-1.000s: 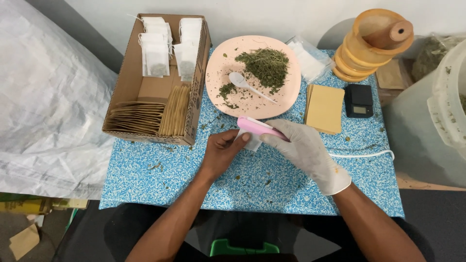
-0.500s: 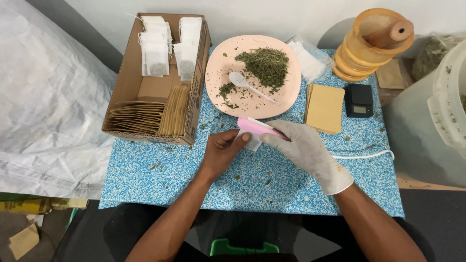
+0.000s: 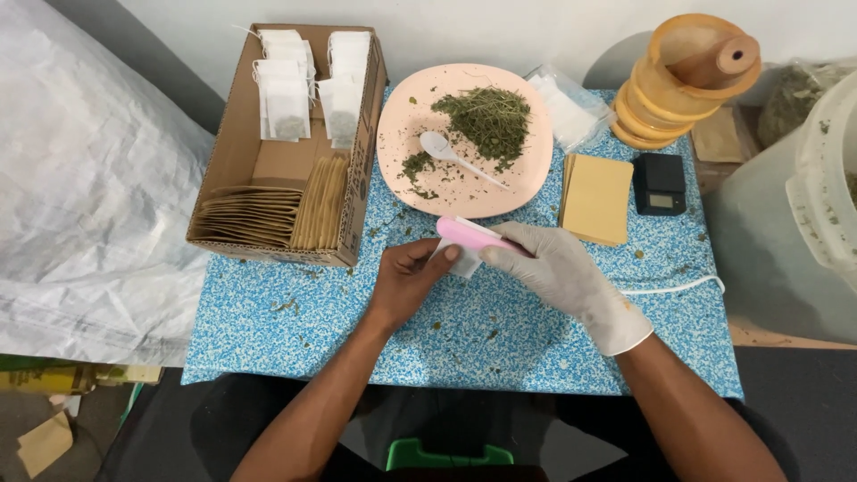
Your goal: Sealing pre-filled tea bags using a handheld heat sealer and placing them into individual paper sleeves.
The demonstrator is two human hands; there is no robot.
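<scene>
- At 6 o'clock of the pink plate (image 3: 522, 183), our gloved right hand (image 3: 562, 268) grips a pink sealer (image 3: 469, 235).
- Our bare left hand (image 3: 409, 278) pinches the small white bag (image 3: 463, 261) clamped in it.

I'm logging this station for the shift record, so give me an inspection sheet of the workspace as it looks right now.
Surface: blue speckled table cover, scattered with green herb flakes.
Job's things: pink handheld sealer clamped over a small white sachet.
Hands: bare left hand pinches the sachet; gloved right hand grips the sealer.
Clutter: pink plate with dried herbs and white spoon; cardboard box of filled sachets and brown envelopes; loose envelope stack; small black scale; orange stacked wooden piece.
Cables: white cord runs right from the gloved hand.
Surroundings: white woven sack left, pale bucket right.
</scene>
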